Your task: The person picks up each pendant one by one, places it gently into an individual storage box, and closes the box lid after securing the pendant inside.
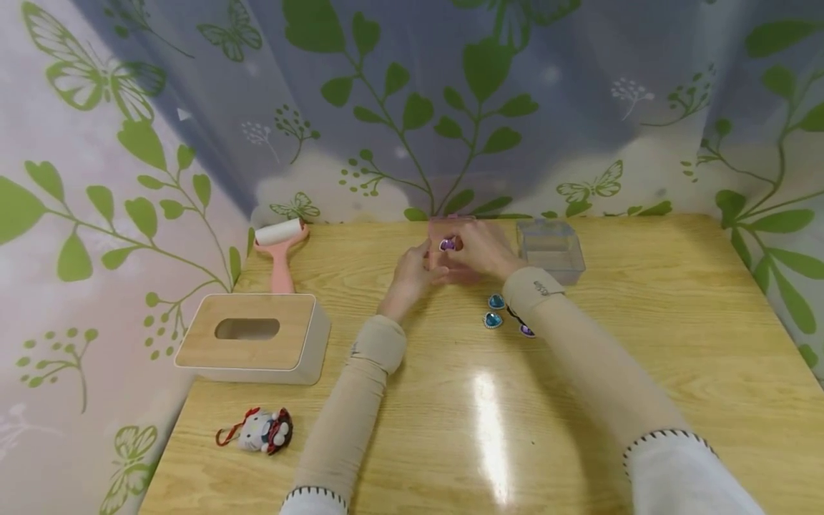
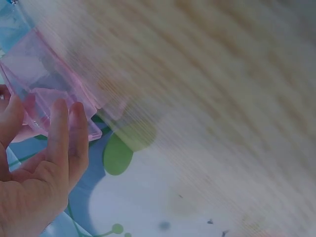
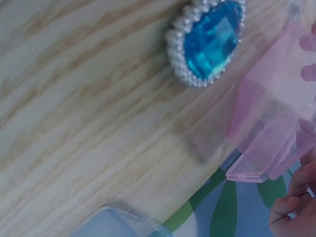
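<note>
A pink see-through plastic box [image 1: 439, 232] stands near the back edge of the table, and my left hand [image 1: 410, 277] holds it by its left side and front corner. In the left wrist view, fingers [image 2: 59, 128] lie along the box's wall. Over the box, my right hand [image 1: 481, 249] pinches a purple gem [image 1: 447, 244]. Two blue heart-shaped gems with pearly rims, one nearer [image 1: 493, 320] and one farther [image 1: 496, 301], lie in front of the box. Another purple gem [image 1: 527, 330] is partly hidden by the right forearm.
A clear box [image 1: 566, 275] stands right of the pink one. On the left are a tissue box [image 1: 257, 357] with a wooden lid, a pink-handled lint roller [image 1: 280, 261] and a small plush cat charm [image 1: 260, 430]. A leaf-patterned curtain [image 1: 399, 143] hangs behind the table.
</note>
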The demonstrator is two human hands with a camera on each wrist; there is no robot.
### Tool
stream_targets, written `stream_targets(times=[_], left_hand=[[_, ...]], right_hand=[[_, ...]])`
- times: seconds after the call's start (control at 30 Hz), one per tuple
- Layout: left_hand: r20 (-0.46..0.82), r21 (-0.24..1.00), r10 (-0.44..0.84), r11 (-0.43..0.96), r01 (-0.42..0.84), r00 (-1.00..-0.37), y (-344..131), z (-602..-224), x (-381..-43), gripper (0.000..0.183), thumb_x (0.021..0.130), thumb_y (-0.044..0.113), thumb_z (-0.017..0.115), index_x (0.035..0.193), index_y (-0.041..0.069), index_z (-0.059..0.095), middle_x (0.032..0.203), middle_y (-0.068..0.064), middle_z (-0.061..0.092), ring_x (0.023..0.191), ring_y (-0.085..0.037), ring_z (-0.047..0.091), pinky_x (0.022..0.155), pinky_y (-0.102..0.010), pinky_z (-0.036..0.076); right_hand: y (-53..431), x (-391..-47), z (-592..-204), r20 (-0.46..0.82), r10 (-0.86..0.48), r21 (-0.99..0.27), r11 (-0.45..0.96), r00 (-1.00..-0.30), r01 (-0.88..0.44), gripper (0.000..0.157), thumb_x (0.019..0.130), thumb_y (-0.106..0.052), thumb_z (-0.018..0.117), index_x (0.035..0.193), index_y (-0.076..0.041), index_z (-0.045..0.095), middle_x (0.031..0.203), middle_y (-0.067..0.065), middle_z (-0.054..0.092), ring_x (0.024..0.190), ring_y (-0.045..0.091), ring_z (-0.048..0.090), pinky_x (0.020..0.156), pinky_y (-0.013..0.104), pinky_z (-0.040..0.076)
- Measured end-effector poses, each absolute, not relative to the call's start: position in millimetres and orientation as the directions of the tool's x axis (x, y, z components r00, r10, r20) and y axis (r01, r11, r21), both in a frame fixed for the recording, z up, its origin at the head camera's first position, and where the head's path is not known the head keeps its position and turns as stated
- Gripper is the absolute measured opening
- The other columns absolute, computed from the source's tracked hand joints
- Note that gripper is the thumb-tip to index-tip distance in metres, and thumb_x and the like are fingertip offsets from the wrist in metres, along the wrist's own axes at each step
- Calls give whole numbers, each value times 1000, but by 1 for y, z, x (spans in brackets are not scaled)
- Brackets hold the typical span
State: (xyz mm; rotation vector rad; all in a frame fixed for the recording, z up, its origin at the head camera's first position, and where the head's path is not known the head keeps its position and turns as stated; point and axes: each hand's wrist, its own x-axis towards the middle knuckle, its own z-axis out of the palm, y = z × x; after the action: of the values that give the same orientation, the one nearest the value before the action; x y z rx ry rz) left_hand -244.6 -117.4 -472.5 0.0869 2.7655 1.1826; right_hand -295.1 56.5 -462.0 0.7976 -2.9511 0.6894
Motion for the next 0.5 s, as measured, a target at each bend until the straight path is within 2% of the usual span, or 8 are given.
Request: stream_targets(times=[0.1,0.2,0.37,0.5], left_hand=[[-99,738,115,674,5,-988,-118,-472,-244,76,96,17,78,159,-1,40,150,-24,60,119,-36,64,114,-44,52],[-107,757,110,653,-9,-988,-119,-473,-244,76,96,17,78,160,1,41,149,-24,60,126,-35,64,114,-44,52],[-137,791,124,610,-33,-983,-122,-473,-245,78,96,16,79,161,2,38,145,-24,61,120,-36,70,101,-42,61],[-139,790,175,613,-3,-975,-126,-474,-245,81,95,14,79,162,3,36,148,-23,59,117,-35,71,101,-41,61]], right_hand=[[54,-296,-464,119,-493,-392,774,-862,-497,16,94,-36,80,104,-23,81,86,1,74,79,22,63,72,38,52],[52,-298,-467,120,-503,-372,777,-856,-508,17,93,-37,81,99,-21,80,91,1,76,83,23,65,77,41,55],[47,-300,-471,102,-499,-338,796,-861,-502,15,94,-34,79,94,-19,80,98,2,79,85,25,68,82,46,58],[44,-300,-473,91,-513,-314,798,-853,-514,7,94,-32,78,96,-26,80,88,1,75,80,23,65,81,45,57]])
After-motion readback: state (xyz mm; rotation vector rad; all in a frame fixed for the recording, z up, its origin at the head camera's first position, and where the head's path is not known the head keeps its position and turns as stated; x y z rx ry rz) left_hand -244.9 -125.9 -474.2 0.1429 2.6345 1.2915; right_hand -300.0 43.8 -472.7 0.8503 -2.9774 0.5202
